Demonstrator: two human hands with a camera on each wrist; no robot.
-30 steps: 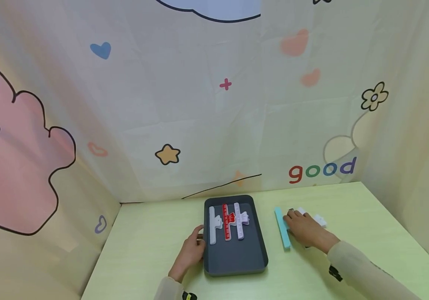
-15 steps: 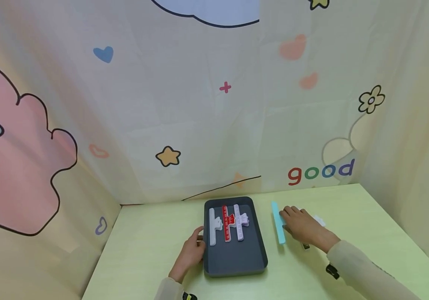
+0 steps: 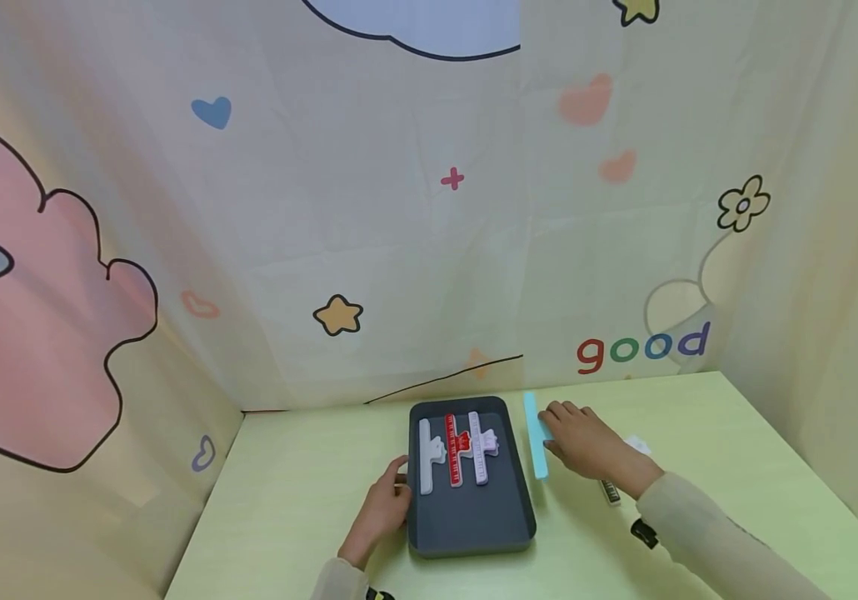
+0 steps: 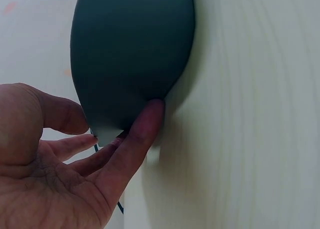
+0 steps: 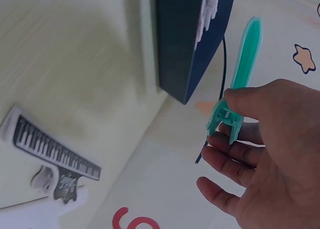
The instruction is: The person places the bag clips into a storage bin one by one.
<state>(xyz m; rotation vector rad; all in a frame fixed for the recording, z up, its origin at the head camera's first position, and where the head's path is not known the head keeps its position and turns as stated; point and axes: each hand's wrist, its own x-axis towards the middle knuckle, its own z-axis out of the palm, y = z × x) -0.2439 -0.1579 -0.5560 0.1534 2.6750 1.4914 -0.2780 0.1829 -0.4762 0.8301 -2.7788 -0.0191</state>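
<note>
My right hand (image 3: 586,440) pinches a turquoise sealing clip (image 3: 536,437) by its spring handle, between thumb and fingers. The clip (image 5: 246,54) is off the table, just right of the dark grey tray (image 3: 466,525). Against the tray's left side, my left hand (image 3: 384,504) grips the wall; in the left wrist view its fingers touch the rim and lower edge of the tray (image 4: 132,44). Inside the tray lie a white clip (image 3: 425,458), a red clip (image 3: 454,454) and a lilac clip (image 3: 478,450), side by side and parallel.
On the table right of the tray lies a piano-key patterned clip (image 5: 57,149), with a white clip (image 5: 45,209) beside it; my right hand and arm partly cover them in the head view. A printed curtain (image 3: 399,208) stands behind the table (image 3: 286,492).
The turquoise clip has been lifted off the table and carried left toward the tray by my right hand, uncovering the piano-key clip. My left hand stays at the tray.
</note>
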